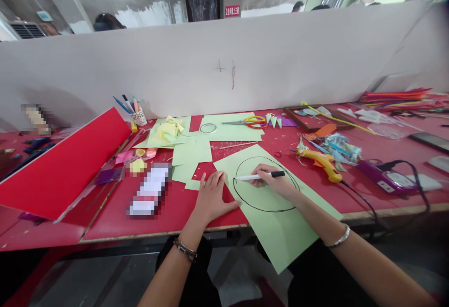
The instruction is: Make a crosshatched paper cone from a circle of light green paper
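A sheet of light green paper (277,251) lies at the table's front, its lower corner hanging past the edge. A large black circle is drawn on it. My right hand (270,181) grips a white marker with a black end (250,176), its tip at the circle's left side. My left hand (212,197) rests flat with fingers spread, on the red table and touching the paper's left edge. Behind the sheet lie more green paper pieces (191,153), a roll of wire (208,128) and scissors (250,121) with yellow and red handles.
To the right are a yellow glue gun (321,161), a purple device (387,178) with a cord, and a brown tray (317,122). On the left stand a slanted red board (70,167), a phone (150,189) and a pen cup (139,117). A pale partition (175,68) closes the back.
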Motion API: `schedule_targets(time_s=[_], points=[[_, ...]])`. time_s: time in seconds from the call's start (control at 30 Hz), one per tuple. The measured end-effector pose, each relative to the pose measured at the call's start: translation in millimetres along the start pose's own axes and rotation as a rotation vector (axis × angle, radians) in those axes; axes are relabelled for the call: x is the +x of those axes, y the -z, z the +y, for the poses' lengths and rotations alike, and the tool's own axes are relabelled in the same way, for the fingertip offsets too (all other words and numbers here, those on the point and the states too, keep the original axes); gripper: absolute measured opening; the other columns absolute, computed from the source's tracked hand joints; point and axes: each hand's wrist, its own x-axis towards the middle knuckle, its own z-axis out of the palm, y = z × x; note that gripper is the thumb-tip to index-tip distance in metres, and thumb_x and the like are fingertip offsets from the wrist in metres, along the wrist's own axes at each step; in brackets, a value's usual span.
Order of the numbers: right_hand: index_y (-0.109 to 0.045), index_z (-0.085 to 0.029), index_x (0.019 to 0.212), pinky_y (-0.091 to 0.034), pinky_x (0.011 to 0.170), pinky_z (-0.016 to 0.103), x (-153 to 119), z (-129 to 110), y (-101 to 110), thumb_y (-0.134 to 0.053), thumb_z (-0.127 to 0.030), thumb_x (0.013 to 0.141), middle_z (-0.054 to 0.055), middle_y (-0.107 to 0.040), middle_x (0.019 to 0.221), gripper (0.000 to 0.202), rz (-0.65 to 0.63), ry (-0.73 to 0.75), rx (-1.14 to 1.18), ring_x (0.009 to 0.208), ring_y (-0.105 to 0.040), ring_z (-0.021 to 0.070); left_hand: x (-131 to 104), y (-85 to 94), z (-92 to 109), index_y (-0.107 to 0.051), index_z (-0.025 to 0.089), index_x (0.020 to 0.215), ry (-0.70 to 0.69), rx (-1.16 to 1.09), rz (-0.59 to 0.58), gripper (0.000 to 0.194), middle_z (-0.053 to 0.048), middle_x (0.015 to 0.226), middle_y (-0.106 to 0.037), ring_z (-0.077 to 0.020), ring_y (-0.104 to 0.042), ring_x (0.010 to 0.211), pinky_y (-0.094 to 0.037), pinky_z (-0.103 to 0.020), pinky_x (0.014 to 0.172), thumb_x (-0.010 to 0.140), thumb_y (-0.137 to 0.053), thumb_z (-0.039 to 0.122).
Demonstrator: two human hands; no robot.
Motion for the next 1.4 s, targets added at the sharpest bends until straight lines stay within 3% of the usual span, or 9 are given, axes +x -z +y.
schedule_targets(time_s=[1.17, 1.4], points=[[-0.052, -0.021, 0.072, -0.049, 0.058, 0.028, 5, 7, -2, -0.044, -0.027, 0.076, 0.001, -0.065, 0.066, 0.011, 0.294, -0.060, 0.050, 0.060, -0.062, 0.0149, 1, 0.1, 0, -0.032, 0.016, 0.130, -0.004, -0.006, 0.004, 0.083, -0.010, 0.135, -0.036, -0.0261, -0.030, 0.124, -0.007, -0.048, 0.106, 0.066, -0.041, 0.069], [-0.052, -0.022, 0.074, -0.050, 0.059, 0.028, 6, 16, 3, -0.047, -0.033, 0.077, 0.000, -0.061, 0.067, 0.013, 0.436, 0.007, 0.075, 0.060, -0.060, 0.0141, 1, 0.8, 0, -0.032, 0.015, 0.130, -0.002, -0.006, -0.012, 0.082, -0.010, 0.135, -0.035, -0.0257, -0.029, 0.124, -0.007, -0.047, 0.106, 0.067, -0.041, 0.068]])
